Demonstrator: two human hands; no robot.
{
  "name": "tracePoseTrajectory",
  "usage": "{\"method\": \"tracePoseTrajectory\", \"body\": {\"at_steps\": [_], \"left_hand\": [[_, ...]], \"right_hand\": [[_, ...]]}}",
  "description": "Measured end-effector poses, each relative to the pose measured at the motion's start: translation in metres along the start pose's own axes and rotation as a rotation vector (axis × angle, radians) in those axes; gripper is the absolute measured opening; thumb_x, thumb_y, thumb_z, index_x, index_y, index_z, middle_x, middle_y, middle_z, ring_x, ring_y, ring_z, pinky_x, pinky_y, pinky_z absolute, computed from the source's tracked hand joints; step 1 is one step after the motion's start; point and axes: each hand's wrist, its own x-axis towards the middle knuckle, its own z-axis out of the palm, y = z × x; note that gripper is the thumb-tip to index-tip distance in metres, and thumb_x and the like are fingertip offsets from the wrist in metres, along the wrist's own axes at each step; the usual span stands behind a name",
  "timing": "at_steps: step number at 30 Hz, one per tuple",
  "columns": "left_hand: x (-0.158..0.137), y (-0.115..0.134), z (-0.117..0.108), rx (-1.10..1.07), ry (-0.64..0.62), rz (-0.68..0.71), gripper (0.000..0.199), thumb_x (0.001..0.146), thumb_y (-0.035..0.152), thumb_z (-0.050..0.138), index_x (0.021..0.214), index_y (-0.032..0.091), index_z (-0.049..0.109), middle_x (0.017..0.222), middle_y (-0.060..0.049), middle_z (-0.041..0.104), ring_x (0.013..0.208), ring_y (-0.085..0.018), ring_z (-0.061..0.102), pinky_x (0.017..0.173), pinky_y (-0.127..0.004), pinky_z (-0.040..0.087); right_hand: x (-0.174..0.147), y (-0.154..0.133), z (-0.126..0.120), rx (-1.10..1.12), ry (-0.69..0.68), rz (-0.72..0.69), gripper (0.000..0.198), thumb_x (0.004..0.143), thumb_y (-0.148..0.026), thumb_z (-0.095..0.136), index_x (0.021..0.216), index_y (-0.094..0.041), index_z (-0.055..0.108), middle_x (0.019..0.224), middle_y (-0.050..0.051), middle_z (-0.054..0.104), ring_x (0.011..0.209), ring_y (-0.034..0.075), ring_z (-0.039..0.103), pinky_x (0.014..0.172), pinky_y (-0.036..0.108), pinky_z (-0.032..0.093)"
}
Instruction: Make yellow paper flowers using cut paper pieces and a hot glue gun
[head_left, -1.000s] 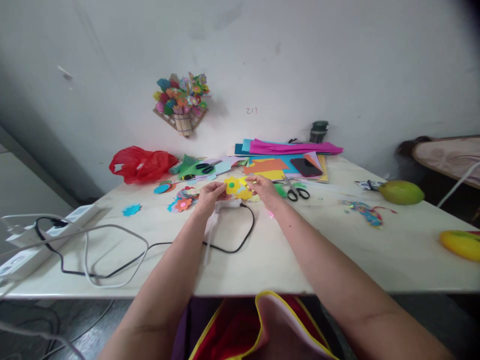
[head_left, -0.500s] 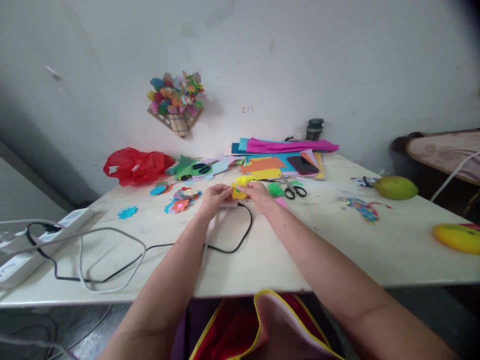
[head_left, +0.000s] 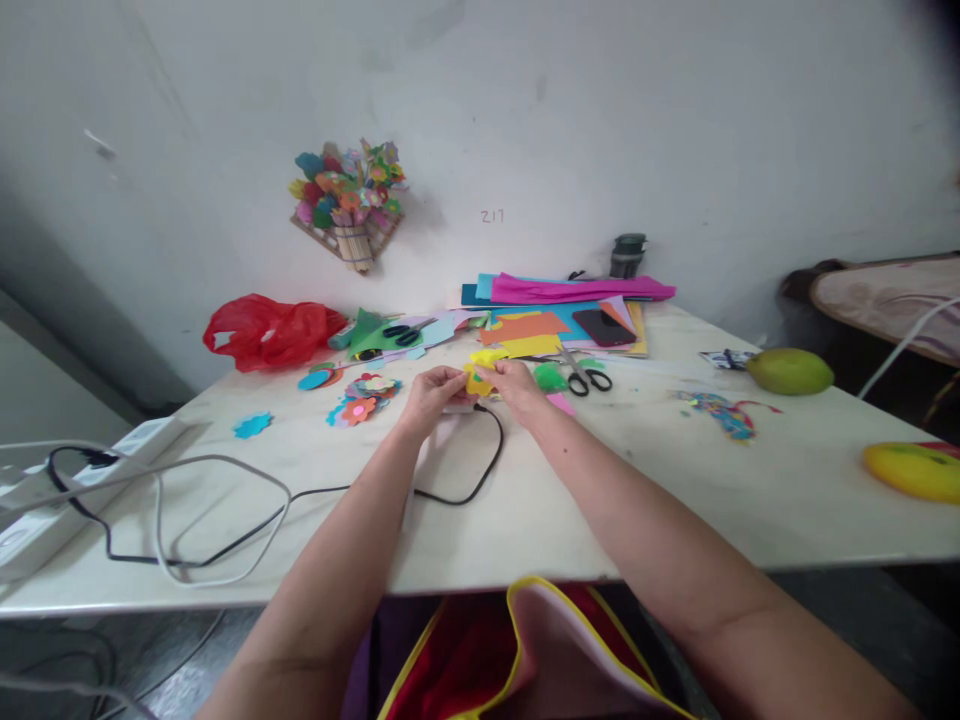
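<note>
A yellow paper flower (head_left: 477,380) with a green centre is pinched between my two hands above the middle of the table. My left hand (head_left: 433,396) has its fingertips closed on the flower's left edge. On the right edge, my right hand (head_left: 514,388) grips it the same way, partly covering the centre. Scissors with black handles (head_left: 589,381) lie just right of my right hand, beside a green paper piece (head_left: 550,377). Several cut paper flowers (head_left: 358,409) are heaped left of my left hand. A blue paper flower (head_left: 253,425) lies apart, farther left.
Coloured paper sheets (head_left: 525,325) and a phone (head_left: 602,327) lie at the back. A second pair of scissors (head_left: 406,333) and a red plastic bag (head_left: 264,332) are back left. A black cable (head_left: 480,492) crosses beneath my arms to a power strip (head_left: 146,440). A green mango (head_left: 791,371) sits right.
The view has shifted very slightly. Both hands keep hold of the yellow paper flower in nearly the same place, and its green centre shows a little more.
</note>
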Motion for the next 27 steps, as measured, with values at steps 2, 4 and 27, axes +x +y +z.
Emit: {"method": "tracePoseTrajectory", "body": {"at_steps": [2, 4, 27], "left_hand": [[0.0007, -0.0003, -0.0011, -0.008, 0.014, 0.005, 0.036, 0.061, 0.041, 0.070, 0.076, 0.011, 0.058, 0.063, -0.003, 0.066, 0.057, -0.015, 0.064, 0.058, -0.026, 0.051], [0.0011, -0.0003, -0.0021, -0.030, 0.028, 0.010, 0.036, 0.061, 0.041, 0.070, 0.077, 0.011, 0.057, 0.063, -0.004, 0.066, 0.058, -0.015, 0.064, 0.059, -0.026, 0.051], [0.0013, 0.0005, -0.0009, -0.063, 0.016, 0.008, 0.033, 0.063, 0.037, 0.070, 0.078, 0.011, 0.058, 0.064, -0.004, 0.066, 0.059, -0.015, 0.064, 0.059, -0.025, 0.051]], "right_hand": [[-0.0005, -0.0019, -0.0016, -0.006, -0.010, 0.005, 0.038, 0.058, -0.051, 0.066, 0.063, -0.014, 0.059, 0.061, 0.002, 0.059, 0.054, 0.010, 0.051, 0.051, 0.023, 0.039], [-0.0017, -0.0046, -0.0031, 0.007, -0.017, 0.019, 0.040, 0.061, -0.055, 0.063, 0.064, -0.015, 0.060, 0.064, 0.003, 0.060, 0.057, 0.011, 0.053, 0.051, 0.023, 0.040], [-0.0033, -0.0063, -0.0013, 0.027, -0.007, 0.033, 0.031, 0.051, -0.041, 0.072, 0.056, -0.016, 0.055, 0.054, -0.002, 0.054, 0.051, 0.009, 0.048, 0.052, 0.024, 0.039]]}}
